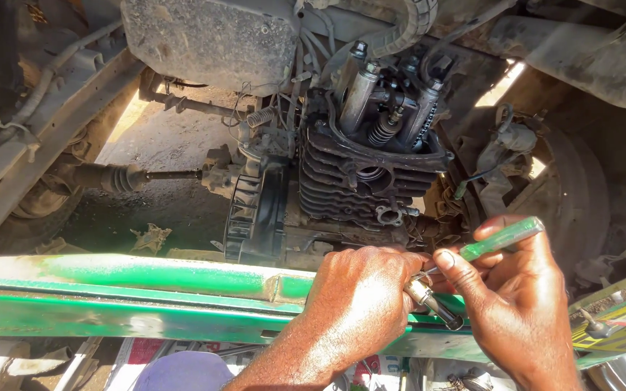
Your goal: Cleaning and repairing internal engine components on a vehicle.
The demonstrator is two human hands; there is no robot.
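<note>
While the engine at upper centre stood with its valve gear uncovered, left hand clenched a small metal part; right hand grasped a green-handled screwdriver, lower right, nothing refitted yet

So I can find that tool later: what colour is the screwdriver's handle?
Translucent green; the screwdriver handle, in the right hand, shows best in the head view.

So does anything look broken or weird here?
Yes. The finned engine has no top cover, so its valve springs show. The green metal rail is scratched and peeling. Both hands, left and right, look normal.
</note>
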